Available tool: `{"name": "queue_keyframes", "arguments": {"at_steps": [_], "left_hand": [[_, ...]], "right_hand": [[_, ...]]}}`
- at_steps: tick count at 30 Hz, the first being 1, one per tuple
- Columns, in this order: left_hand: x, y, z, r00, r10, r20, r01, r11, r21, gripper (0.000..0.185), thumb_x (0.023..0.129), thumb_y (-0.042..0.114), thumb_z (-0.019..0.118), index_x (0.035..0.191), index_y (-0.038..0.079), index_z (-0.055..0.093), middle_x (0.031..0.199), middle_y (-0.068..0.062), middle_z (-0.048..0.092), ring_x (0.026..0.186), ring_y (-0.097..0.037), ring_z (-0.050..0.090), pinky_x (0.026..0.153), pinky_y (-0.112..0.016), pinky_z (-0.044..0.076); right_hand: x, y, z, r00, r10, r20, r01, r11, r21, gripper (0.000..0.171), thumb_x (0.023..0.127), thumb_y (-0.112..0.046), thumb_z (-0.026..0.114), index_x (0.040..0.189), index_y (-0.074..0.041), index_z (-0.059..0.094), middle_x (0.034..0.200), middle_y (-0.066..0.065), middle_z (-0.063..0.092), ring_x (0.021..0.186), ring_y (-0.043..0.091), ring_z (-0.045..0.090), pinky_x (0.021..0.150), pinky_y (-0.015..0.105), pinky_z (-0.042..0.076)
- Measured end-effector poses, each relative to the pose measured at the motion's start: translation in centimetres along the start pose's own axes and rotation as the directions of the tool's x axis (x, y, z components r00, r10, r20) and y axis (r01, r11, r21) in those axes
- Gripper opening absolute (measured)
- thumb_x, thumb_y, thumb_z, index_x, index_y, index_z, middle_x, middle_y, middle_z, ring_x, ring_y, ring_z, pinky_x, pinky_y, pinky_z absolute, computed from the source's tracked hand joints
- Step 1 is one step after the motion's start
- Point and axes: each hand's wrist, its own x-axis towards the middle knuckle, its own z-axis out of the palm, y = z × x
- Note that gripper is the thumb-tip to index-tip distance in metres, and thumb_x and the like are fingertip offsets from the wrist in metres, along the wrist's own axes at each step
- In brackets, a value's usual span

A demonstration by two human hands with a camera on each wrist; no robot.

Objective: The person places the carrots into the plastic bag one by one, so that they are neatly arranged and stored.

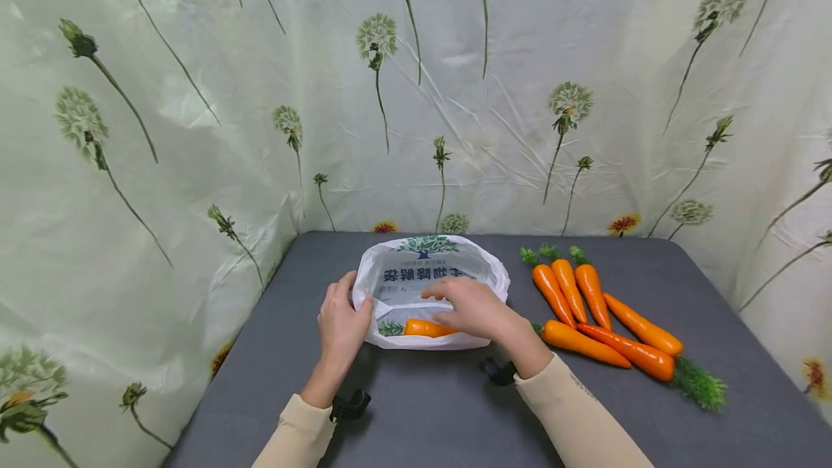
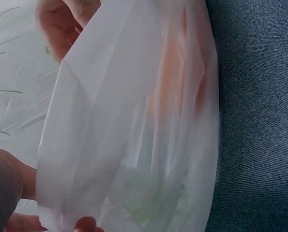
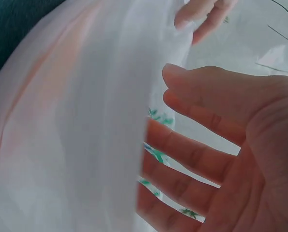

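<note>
Bagging step in hand: white plastic bag (image 1: 429,287) lies near the table's (image 1: 416,410) back edge, one carrot (image 1: 425,328) inside. Left hand (image 1: 341,323) pinches the bag's left rim; right hand (image 1: 474,307), fingers relaxed, spreads the mouth. Loose carrots (image 1: 598,316) lie toward the right edge. Next move probably needs the mouth kept wide. Wrist views show only orange blurs through the film.

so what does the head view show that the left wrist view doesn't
Only the head view shows six loose carrots on the grey table, the bag's printed lettering, and the right hand over the bag's mouth. Only the left wrist view shows pale green leaves through the film, close up. Both show the white plastic bag, held by the left hand, with orange inside.
</note>
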Motion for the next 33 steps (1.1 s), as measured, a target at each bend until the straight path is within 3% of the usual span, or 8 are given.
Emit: {"name": "queue_keyframes", "arguments": {"at_steps": [4,11,19,26,33], "left_hand": [[0.2,0.1,-0.2,1.0,-0.002,0.008,0.002,1.0,0.009,0.051,0.083,0.01,0.077,0.132,0.004,0.063,0.108,-0.016,0.063,0.078,-0.028,0.062,0.07,-0.048,0.048],[0.1,0.0,-1.0,1.0,-0.021,0.021,0.021,1.0,0.01,0.054,0.083,0.009,0.077,0.135,0.005,0.061,0.112,-0.018,0.064,0.078,-0.028,0.067,0.075,-0.051,0.048],[-0.7,0.0,-1.5,0.998,-0.061,0.011,0.062,0.998,-0.032,0.052,0.084,0.008,0.076,0.134,0.005,0.062,0.114,-0.02,0.064,0.081,-0.029,0.069,0.08,-0.052,0.045],[-1.5,0.1,-1.4,0.996,-0.094,0.013,0.094,0.995,-0.04,0.05,0.084,0.012,0.076,0.133,0.005,0.063,0.112,-0.017,0.066,0.08,-0.026,0.067,0.075,-0.047,0.044],[-2.0,0.3,-0.9,0.99,-0.137,0.022,0.138,0.988,-0.067,0.048,0.085,0.016,0.077,0.131,0.007,0.064,0.111,-0.013,0.067,0.082,-0.025,0.066,0.072,-0.043,0.046]], "right_hand": [[-1.3,0.4,-1.2,0.999,0.027,-0.035,-0.028,0.999,-0.032,0.035,0.09,-0.023,0.076,0.124,-0.024,0.071,0.114,-0.004,0.066,0.098,0.015,0.062,0.077,0.034,0.052],[-4.0,1.4,-2.9,0.99,0.089,-0.114,-0.099,0.991,-0.085,0.037,0.088,-0.025,0.078,0.124,-0.029,0.071,0.128,-0.002,0.064,0.102,0.017,0.065,0.072,0.035,0.052],[-7.7,3.6,-4.0,0.973,0.113,-0.202,-0.132,0.988,-0.08,0.038,0.086,-0.021,0.079,0.123,-0.021,0.071,0.115,0.002,0.066,0.077,0.015,0.059,0.064,0.032,0.048],[-10.8,5.6,-3.5,0.951,0.154,-0.268,-0.188,0.976,-0.106,0.041,0.084,-0.021,0.082,0.123,-0.02,0.071,0.113,-0.003,0.066,0.095,0.019,0.065,0.079,0.042,0.053],[-13.7,8.1,-2.8,0.929,0.25,-0.273,-0.276,0.959,-0.062,0.042,0.083,-0.021,0.083,0.124,-0.021,0.071,0.123,0.002,0.066,0.1,0.024,0.066,0.079,0.047,0.053]]}}
